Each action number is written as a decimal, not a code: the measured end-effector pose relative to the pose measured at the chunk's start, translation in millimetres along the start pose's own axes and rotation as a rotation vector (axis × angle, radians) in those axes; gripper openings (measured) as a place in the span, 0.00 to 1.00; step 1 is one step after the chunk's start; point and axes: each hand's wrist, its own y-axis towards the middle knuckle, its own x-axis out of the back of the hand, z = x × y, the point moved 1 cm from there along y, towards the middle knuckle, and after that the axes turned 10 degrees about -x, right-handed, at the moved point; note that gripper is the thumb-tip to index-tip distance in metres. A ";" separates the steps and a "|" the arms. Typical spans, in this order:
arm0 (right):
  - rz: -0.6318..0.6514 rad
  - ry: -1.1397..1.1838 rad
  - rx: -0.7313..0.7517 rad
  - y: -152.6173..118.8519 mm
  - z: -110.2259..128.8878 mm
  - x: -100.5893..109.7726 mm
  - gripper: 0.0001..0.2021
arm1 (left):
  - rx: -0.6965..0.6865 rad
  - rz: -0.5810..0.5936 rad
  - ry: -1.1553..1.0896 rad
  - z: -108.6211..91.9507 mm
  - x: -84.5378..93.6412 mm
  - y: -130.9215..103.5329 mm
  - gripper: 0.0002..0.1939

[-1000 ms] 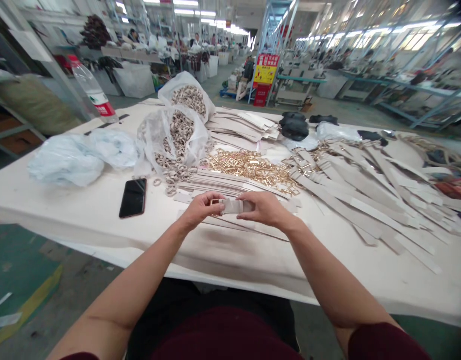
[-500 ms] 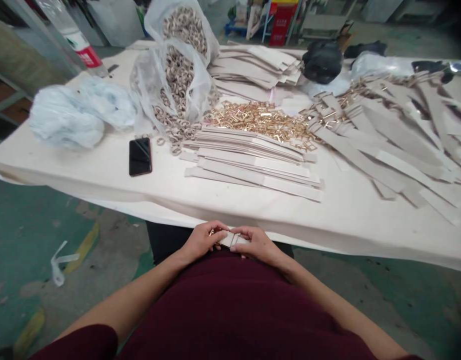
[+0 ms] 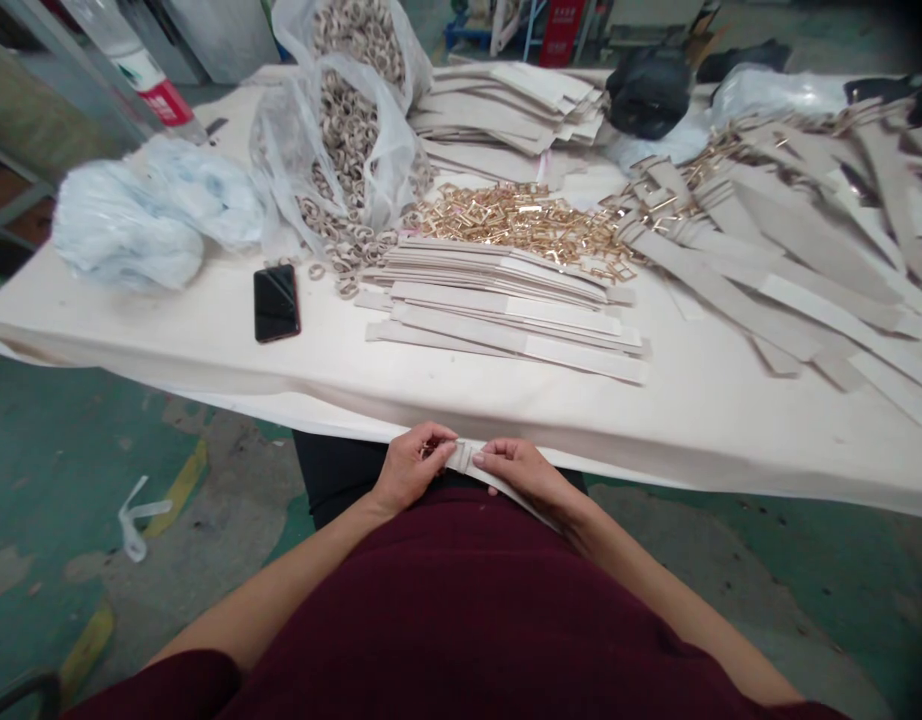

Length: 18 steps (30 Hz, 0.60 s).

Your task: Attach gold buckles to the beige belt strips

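A beige belt strap (image 3: pixel 515 494) is held between my two hands, just in front of the table's near edge. My left hand (image 3: pixel 411 468) is closed on the strap's end, thumb and fingers pinching it; a small part under those fingers is too hidden to make out. My right hand (image 3: pixel 527 472) pinches the same strap, which trails away beneath the palm toward the forearm. A narrow loop band crosses the strap between the hands. Beyond the edge lie stacked flat beige straps (image 3: pixel 498 325) and a pile of gold buckles (image 3: pixel 521 225).
Plastic bags of small beige loops (image 3: pixel 348 135) stand behind the straps. A phone (image 3: pixel 276 303) lies left, near crumpled plastic bags (image 3: pixel 123 225) and a bottle (image 3: pixel 150 80). Straps with buckles (image 3: pixel 791 260) heap at the right, a black bundle (image 3: pixel 648 92) behind them. The cloth-covered table (image 3: pixel 326 375) has a draped edge.
The strap has turned, so its length now shows running under my right hand toward the forearm. Both hands have shifted slightly, and the whole view has tilted a little.
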 end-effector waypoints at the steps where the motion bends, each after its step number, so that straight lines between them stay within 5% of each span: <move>1: 0.027 0.011 -0.004 2.5 -1.7 1.6 0.19 | 0.008 0.001 -0.015 0.4 -1.6 0.3 0.13; 10: 0.042 0.145 0.082 21.8 4.2 -11.7 0.21 | 0.160 0.073 -0.202 11.0 -5.3 5.7 0.18; 14: 0.001 0.164 0.070 16.8 8.2 -10.1 0.22 | -0.107 0.228 0.038 0.6 7.0 11.3 0.21; 18: 0.094 0.142 0.072 16.6 6.8 -7.1 0.21 | -0.383 0.332 0.309 -11.9 11.0 15.6 0.27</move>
